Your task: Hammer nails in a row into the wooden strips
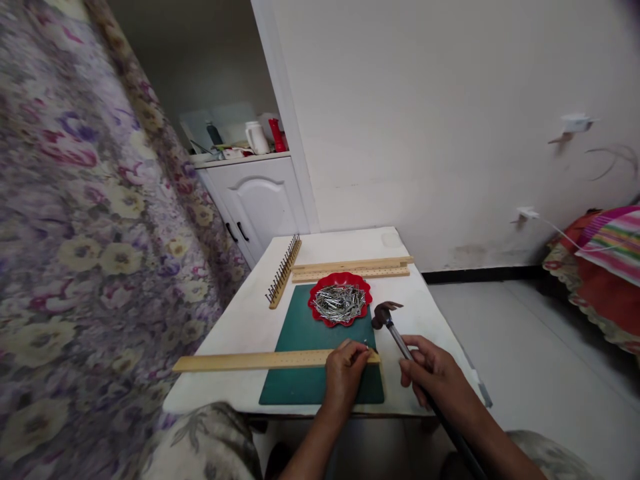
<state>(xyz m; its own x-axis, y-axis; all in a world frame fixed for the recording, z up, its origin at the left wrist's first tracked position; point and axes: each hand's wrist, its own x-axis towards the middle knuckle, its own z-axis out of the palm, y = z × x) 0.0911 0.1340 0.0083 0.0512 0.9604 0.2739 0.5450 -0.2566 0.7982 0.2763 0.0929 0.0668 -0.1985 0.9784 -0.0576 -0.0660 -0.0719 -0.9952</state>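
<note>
My left hand point(345, 370) rests at the right end of a long wooden strip point(240, 361), its thumb and finger pinching a small nail point(367, 344) against the wood. A row of small marks or holes runs along the strip. The strip lies across a green mat point(295, 390), its left part reaching out over the white table. My right hand point(433, 370) is closed around the handle of a claw hammer point(397, 337). The hammer's head is raised just above and to the right of the nail. Behind the strip, a red scalloped bowl point(314, 313) holds many loose nails point(340, 303).
On the white table point(240, 320), a wooden strip with upright nails point(285, 275) stands at the back left. More wooden strips point(350, 267) lie behind the bowl. A floral curtain point(115, 233) hangs at left; a white cabinet point(260, 200) stands behind the table.
</note>
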